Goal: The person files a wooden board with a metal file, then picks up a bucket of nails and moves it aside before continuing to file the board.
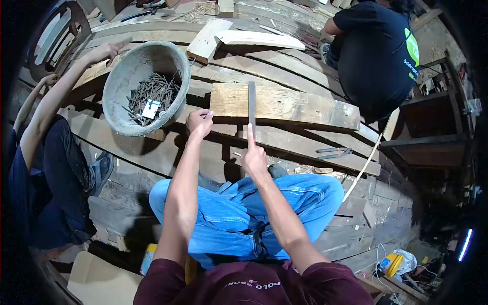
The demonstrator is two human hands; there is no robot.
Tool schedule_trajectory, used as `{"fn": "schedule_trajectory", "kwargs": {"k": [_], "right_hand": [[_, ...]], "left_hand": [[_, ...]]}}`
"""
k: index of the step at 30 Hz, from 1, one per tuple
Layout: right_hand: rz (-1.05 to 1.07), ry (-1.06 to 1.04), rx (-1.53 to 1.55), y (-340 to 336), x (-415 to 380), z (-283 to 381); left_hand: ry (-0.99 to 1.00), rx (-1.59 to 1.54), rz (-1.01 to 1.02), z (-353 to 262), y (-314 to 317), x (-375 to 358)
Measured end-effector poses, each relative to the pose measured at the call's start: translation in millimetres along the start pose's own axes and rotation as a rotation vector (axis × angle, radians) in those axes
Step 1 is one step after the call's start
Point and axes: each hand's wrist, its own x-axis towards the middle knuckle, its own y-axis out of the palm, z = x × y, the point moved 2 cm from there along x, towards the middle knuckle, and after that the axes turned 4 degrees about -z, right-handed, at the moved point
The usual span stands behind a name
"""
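Note:
In the head view, my right hand (pixel 254 158) is wrapped round the grip of a long, flat grey metal tool (pixel 251 101) with a bit of red at the handle. Its straight blade points away from me and overlaps a thick wooden beam (pixel 300 105), my index finger stretched along it. My left hand (pixel 200 123) is closed, fingertips together, right by the beam's lower left corner; what it pinches, if anything, I cannot tell. Just left of it stands a grey bucket (pixel 113 96) with many rusty nails (pixel 157 91) and a small white packet (pixel 151 109) inside.
Pincers (pixel 334 152) lie on a plank to the right, near a thin wooden strip (pixel 363 168). Pale timber offcuts (pixel 259 38) rest beyond the beam. One person (pixel 376 56) crouches at upper right; another (pixel 51 168) sits at left, a hand (pixel 104 52) beside the bucket.

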Motion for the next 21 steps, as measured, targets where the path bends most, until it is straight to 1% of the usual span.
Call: {"fn": "schedule_trajectory", "kwargs": {"k": [2, 4, 7, 10, 11, 12, 14, 17, 18, 19, 20, 21], "right_hand": [[-0.031, -0.053, -0.012, 4.7, -19.1, -5.9], [-0.027, -0.031, -0.087, 0.6, -44.4, -5.5], [-0.003, -0.025, -0.098, -3.9, -67.4, -12.4], [-0.013, -0.011, -0.113, -3.9, -55.1, -15.0], [-0.041, -0.034, -0.087, -1.5, -43.9, -15.5], [-0.065, -0.050, -0.059, -1.4, -33.3, -12.9], [-0.083, -0.054, 0.004, 3.7, -18.0, -12.0], [-0.079, -0.061, 0.063, 3.0, -20.0, -13.2], [-0.069, -0.064, 0.070, 0.5, -26.6, -15.5], [-0.027, -0.007, 0.062, -0.1, -34.9, -17.5], [-0.013, 0.005, 0.050, -1.7, -39.0, -18.6], [0.002, 0.015, 0.037, -3.4, -42.3, -19.7]], "left_hand": [[0.001, -0.013, 0.004, 0.2, -1.2, 0.5], [-0.034, 0.007, -0.001, -3.3, -3.3, -2.3], [-0.089, -0.004, 0.012, -7.9, -0.8, -3.4], [-0.101, 0.109, -0.060, -19.0, -0.3, -11.0], [-0.036, 0.115, -0.057, -14.2, 1.5, -8.4], [-0.075, 0.070, -0.067, -15.4, -0.3, -10.3], [-0.074, 0.062, -0.004, -6.7, 1.4, -4.5], [0.077, 0.084, -0.072, -15.2, 3.0, -11.2], [0.358, 0.106, -0.142, -24.3, 3.6, -17.8], [0.518, 0.157, -0.162, -34.4, 7.2, -20.6], [0.687, 0.127, -0.054, -42.9, 9.3, -22.5], [0.766, 0.245, 0.036, -63.0, 5.6, -29.4]]}}
